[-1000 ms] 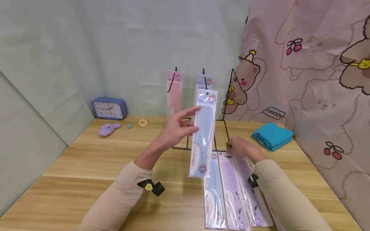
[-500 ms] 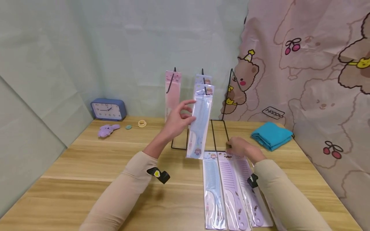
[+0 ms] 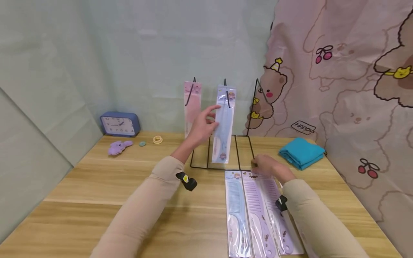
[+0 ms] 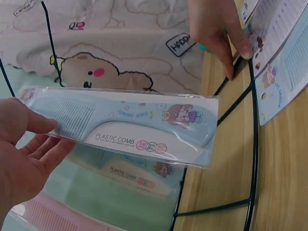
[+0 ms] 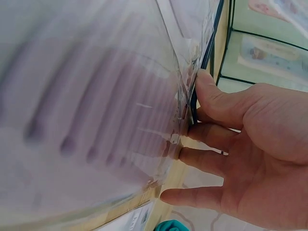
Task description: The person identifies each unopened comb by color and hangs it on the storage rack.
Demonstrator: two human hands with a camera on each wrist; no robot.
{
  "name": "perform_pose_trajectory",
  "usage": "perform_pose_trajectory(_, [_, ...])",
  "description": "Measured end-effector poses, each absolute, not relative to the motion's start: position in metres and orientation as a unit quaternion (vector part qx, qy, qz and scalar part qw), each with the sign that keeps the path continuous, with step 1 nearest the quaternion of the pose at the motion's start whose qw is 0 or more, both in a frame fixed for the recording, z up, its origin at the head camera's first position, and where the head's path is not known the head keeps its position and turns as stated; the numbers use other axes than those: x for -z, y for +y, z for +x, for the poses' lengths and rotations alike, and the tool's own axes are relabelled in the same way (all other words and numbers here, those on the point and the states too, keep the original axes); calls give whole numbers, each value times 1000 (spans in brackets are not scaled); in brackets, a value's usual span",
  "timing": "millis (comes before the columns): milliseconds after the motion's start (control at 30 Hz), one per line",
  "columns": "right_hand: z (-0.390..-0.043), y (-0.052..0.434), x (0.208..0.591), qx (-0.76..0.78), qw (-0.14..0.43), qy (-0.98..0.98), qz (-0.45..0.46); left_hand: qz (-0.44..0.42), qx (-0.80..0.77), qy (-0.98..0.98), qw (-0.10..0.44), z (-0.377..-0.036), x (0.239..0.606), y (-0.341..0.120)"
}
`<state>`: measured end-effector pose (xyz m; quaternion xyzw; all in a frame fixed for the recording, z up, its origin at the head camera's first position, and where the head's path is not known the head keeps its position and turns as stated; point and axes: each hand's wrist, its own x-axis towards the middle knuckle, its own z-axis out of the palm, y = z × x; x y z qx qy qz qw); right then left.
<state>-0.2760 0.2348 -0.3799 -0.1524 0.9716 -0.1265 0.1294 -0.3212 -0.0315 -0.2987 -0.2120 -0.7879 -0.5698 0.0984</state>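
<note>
My left hand pinches the edge of a packaged light-blue comb between thumb and fingers. The packet hangs upright at the middle hook of a black wire display rack, and the hook's end shows in front of the header. Behind it, a second packaged blue comb appears in the left wrist view. On the left hook hangs a packaged pink comb. My right hand grips the front right corner of the rack's base, thumb against the wire.
Packaged combs lie in front of the rack: a blue one and purple ones, partly under the right forearm. A folded teal cloth sits right. At left are a blue clock, purple plush toy, green disc and cream rings.
My left hand has carried the packaged blue comb back and away, onto the middle hook, covering the packet behind it in the head view. The right hand has stayed on the rack's corner.
</note>
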Motion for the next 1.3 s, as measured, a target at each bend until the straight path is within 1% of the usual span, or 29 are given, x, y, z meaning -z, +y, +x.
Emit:
perform_pose_trajectory(367, [-274,236,380,125,127,973,-147,-219,558,-794,101,-332,299,-28])
perform_pose_trajectory(600, [-273,235,378,127,126,973,-144,-238,542,-795,134,-336,305,-28])
perform_pose_trajectory(733, [-273,235,378,128,129,973,-145,-244,539,-795,137,-337,317,-32])
perform_pose_trajectory(1033, [-273,234,379,119,130,974,-143,-214,528,-815,108,-327,342,-38])
perform_pose_trajectory(1167, [-274,235,379,122,129,974,-143,-219,520,-820,93,-314,351,-35])
perform_pose_trajectory(1300, [-274,234,379,128,130,973,-142,-233,487,-840,57,-295,366,-27])
